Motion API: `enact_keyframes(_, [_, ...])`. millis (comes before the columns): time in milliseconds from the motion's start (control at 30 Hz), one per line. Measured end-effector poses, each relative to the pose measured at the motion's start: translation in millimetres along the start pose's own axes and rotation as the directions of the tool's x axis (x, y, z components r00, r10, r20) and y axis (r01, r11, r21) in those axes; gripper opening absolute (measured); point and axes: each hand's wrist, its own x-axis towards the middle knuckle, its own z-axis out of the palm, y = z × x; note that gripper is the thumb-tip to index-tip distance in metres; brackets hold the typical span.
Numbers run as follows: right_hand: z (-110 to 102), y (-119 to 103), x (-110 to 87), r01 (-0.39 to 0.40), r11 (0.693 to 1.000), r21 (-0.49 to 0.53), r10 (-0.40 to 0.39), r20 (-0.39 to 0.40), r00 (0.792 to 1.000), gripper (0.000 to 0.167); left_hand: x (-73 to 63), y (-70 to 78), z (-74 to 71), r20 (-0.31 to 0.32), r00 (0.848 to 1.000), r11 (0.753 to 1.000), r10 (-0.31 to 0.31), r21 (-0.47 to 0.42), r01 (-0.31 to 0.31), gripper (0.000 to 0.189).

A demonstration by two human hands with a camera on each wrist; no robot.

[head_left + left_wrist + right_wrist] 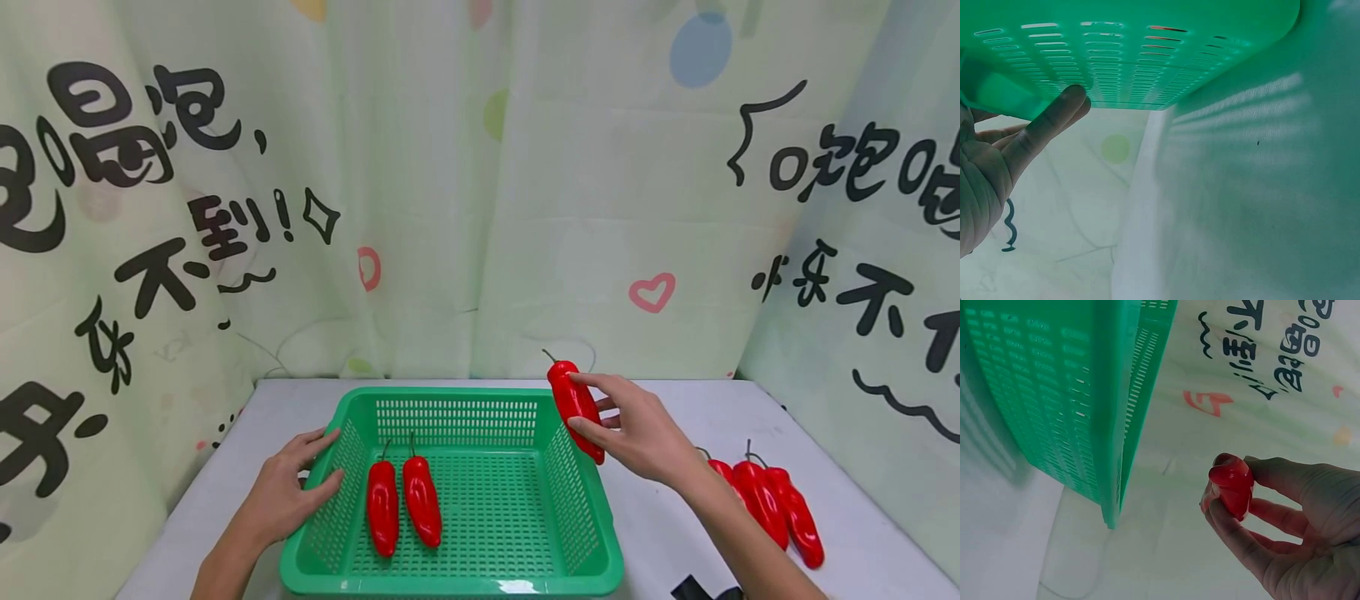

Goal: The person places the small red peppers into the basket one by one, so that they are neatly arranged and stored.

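My right hand pinches a red chili pepper between thumb and fingers, its thin stem pointing up, above the right rim of a green plastic basket. In the right wrist view, the pepper shows end-on in the fingers, apart from the basket wall. My left hand rests on the basket's left rim with thumb and fingers extended. Inside the basket, toward the left, two red chili peppers lie side by side, one left of the other.
Several more red chili peppers lie on the white table to the right, partly behind my right forearm. A black object shows at the bottom edge. Printed curtains stand behind and at both sides.
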Motion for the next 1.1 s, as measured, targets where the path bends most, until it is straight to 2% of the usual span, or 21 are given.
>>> enact_keyframes(633, [8.0,-17.3,12.7,0.064,0.998,0.027,-0.066,0.057,0.996,0.057,-0.1,-0.2,0.3,-0.002,1.0,1.0,-0.004,0.007,0.004,0.055])
enact_keyframes(1100, [17.9,-29.2,21.7,0.074,0.997,0.032,-0.077,0.09,0.993,0.056,0.0,-0.3,0.8,-0.006,1.0,1.0,0.007,0.0,-0.007,0.053])
